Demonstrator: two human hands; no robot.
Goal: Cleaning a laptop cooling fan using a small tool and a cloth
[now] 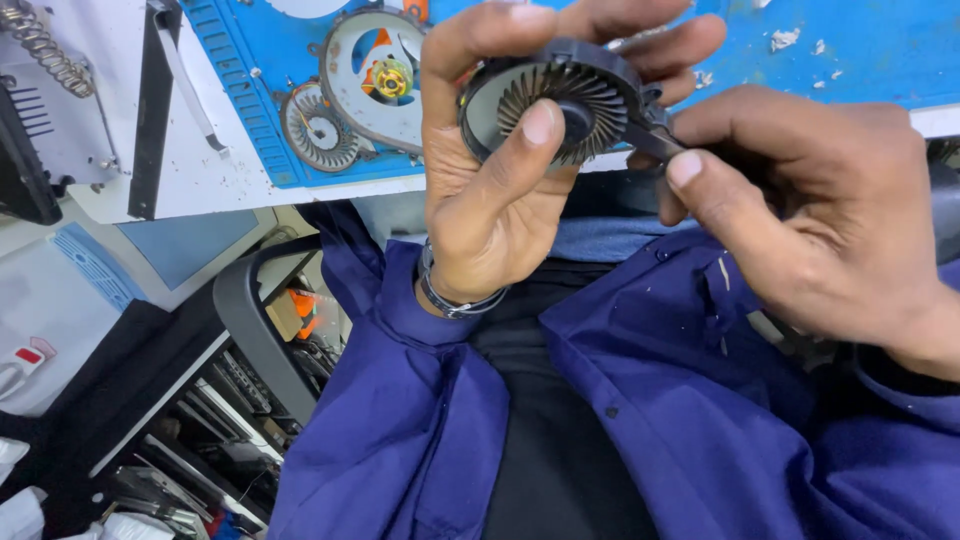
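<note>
I see my left hand [490,190] raised in front of my chest, fingers wrapped around a round black plastic blower fan with curved radial blades [555,100]. The thumb presses flat across the blades near the hub, and the other fingers curl over the top rim of the housing, so the fan sits held in the air above my lap, just in front of the tabletop's edge. A dark band circles that wrist.

My right hand [800,210] comes in from the right side, thumb and forefinger pinched narrowly on a thin dark tool [655,140] whose end meets the fan's housing at its right edge. I cannot tell what kind of tip the tool has; it is hidden behind the fingers.

Behind the hands, on a blue mat [850,45] over the white tabletop [110,90], lie a grey metal fan housing with an exposed yellow and orange motor core [375,75] and, just beside it, a smaller loose grey impeller [318,128]. A coiled metal spring [40,45] rests at the far left. Both sleeves are dark blue.
</note>
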